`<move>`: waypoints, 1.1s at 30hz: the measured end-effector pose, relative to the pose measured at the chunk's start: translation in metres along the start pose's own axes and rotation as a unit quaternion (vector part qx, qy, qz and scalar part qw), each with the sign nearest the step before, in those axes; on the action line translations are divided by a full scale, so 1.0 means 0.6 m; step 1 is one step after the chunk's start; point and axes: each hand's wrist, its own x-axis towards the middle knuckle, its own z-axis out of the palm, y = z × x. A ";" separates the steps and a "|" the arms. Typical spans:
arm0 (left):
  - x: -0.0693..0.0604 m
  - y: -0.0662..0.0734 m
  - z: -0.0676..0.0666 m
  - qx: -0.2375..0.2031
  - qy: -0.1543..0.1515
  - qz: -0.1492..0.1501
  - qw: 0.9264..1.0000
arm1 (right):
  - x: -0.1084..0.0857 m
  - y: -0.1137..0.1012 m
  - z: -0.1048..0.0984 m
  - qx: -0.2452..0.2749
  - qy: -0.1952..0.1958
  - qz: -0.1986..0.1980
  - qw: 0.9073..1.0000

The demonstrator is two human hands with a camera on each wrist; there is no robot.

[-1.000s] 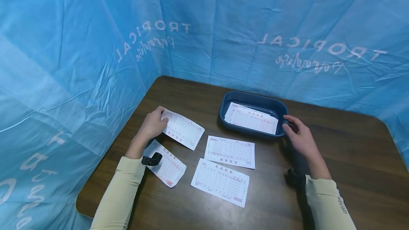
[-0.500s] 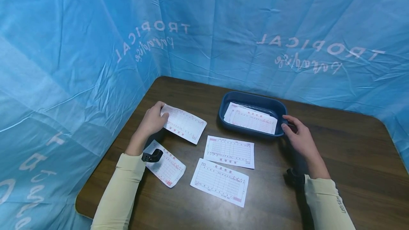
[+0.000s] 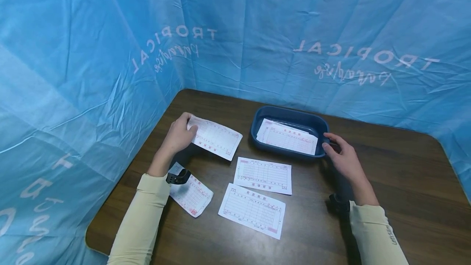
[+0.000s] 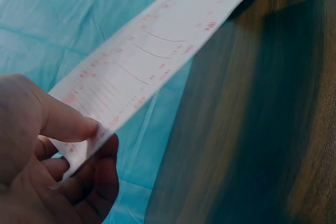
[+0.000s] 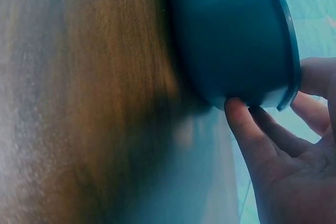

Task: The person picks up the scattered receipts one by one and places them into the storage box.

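Note:
My left hand (image 3: 179,134) pinches a white printed receipt slip (image 3: 218,139) by its left end, over the table's left side. In the left wrist view, the thumb presses the slip (image 4: 134,72) from above and the fingers curl beneath; its far end stretches away. My right hand (image 3: 344,156) holds the right end of a dark blue plastic tray (image 3: 254,128). Close up in the right wrist view, the fingertips (image 5: 236,109) touch the tray's outer end wall (image 5: 236,40) and one finger reaches its rim. Several receipt slips (image 3: 288,137) lie stacked inside the tray.
Two slips lie flat mid-table, one upper slip (image 3: 263,175) and one lower slip (image 3: 253,211). Another slip (image 3: 193,195) lies tilted below my left wrist, partly covered by the black wristband (image 3: 178,177). A blue curtain (image 3: 294,32) surrounds the dark wooden table (image 3: 397,175).
My left hand has moved the slip up and right, closer to the tray. The right hand keeps its place at the tray's end.

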 end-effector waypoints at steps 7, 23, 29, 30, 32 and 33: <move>0.009 0.006 0.009 -0.030 0.039 0.008 0.999 | 0.001 0.000 0.001 0.002 0.009 0.005 1.000; 0.024 0.030 0.036 -0.061 0.040 0.006 0.997 | -0.004 0.005 0.006 0.016 0.021 0.006 1.000; 0.032 0.039 0.040 -0.071 0.046 0.008 0.996 | -0.004 0.006 0.007 0.017 0.026 0.003 1.000; 0.034 0.041 0.041 -0.073 0.046 0.006 0.996 | -0.004 0.006 0.007 0.017 0.027 0.002 1.000; 0.036 0.044 0.044 -0.076 0.046 0.002 0.996 | -0.004 0.007 0.007 0.017 0.027 0.001 0.999; 0.038 0.047 0.046 -0.079 0.046 0.002 0.996 | -0.005 0.007 0.007 0.017 0.027 0.000 0.999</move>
